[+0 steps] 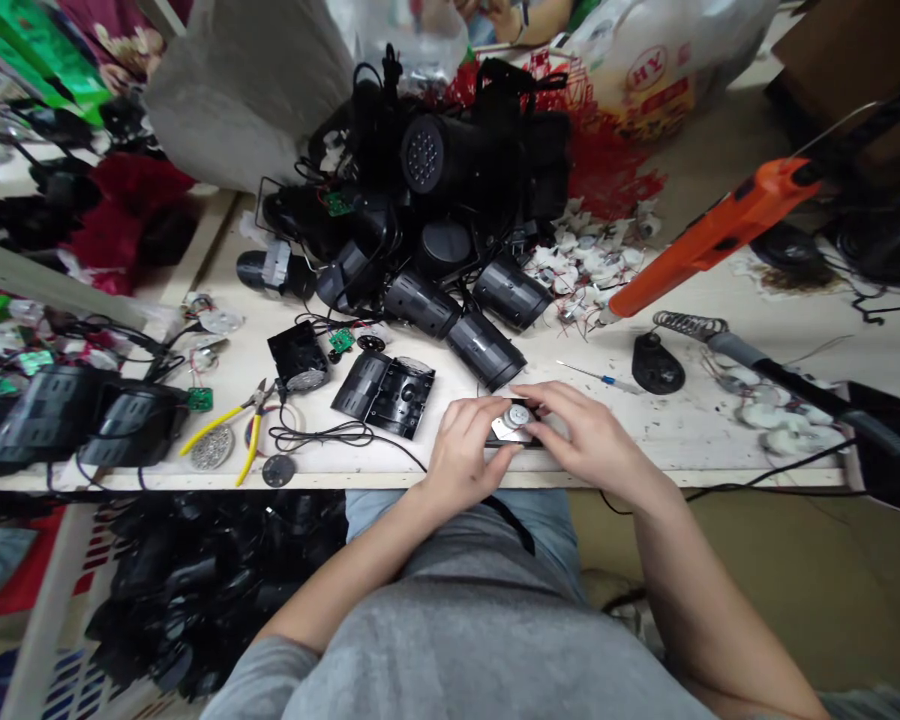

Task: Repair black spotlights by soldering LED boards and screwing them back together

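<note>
At the table's front edge, my left hand (465,445) and my right hand (589,435) meet around a small silver round motor (518,416) with a flat metal plate. My left hand's fingers curl over its left side, and my right thumb and fingers close on its right side. A black part shows beneath it, mostly hidden by my hands. Just beyond my fingers lies a black cylindrical housing (486,350). To the left rests an opened black housing (386,393) with its inside showing, beside a coiled black cable (322,435).
Yellow-handled pliers (247,425) lie by a dish of small screws (211,447). A thin blue-tipped tool (589,373) is right of my hands. An orange power screwdriver (712,240) slants over the table's right side. Black housings (450,160) and white motor parts (585,255) are piled behind.
</note>
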A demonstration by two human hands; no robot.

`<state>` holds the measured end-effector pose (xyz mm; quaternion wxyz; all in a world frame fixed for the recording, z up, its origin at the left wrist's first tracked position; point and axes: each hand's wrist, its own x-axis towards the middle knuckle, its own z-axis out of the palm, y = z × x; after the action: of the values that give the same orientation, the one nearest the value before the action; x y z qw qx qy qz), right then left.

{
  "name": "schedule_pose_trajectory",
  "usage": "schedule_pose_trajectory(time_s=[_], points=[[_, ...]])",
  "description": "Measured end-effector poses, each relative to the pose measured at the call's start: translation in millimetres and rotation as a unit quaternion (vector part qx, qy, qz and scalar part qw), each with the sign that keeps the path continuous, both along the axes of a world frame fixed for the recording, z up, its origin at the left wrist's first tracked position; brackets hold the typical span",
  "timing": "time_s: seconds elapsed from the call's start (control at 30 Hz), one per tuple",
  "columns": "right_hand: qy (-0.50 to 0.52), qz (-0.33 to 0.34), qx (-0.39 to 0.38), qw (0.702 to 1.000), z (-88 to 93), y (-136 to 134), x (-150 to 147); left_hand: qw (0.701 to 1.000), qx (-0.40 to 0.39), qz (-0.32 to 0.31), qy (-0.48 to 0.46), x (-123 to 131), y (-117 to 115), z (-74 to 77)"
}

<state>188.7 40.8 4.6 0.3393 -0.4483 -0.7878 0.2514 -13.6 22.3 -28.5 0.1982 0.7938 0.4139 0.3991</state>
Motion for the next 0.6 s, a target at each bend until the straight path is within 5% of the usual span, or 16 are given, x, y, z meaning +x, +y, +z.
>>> schedule_pose_trajectory(time_s=[0.07, 0.17, 0.23, 0.4, 0.6], points=[[0.087, -0.114, 0.029, 0.989, 9.1, 3, 8, 1.000, -0.005, -0.013, 0.000, 3, 4, -1.2], [0.246, -0.300, 0.128, 0.913, 22.6, 25, 20, 1.000, -0.015, -0.020, 0.008, 8, 10, -3.0], [0.292, -0.343, 0.170, 0.877, 28.7, 50, 26, 0.999, -0.023, -0.016, 0.023, 10, 13, -4.1], [0.252, -0.395, 0.049, 0.882, 36.5, 101, 26, 0.997, -0.048, 0.002, 0.061, 13, 14, -5.9], [0.290, -0.278, 0.067, 0.913, 49.2, 60, 0, 0.996, -0.074, 0.004, 0.057, 13, 14, -6.1]])
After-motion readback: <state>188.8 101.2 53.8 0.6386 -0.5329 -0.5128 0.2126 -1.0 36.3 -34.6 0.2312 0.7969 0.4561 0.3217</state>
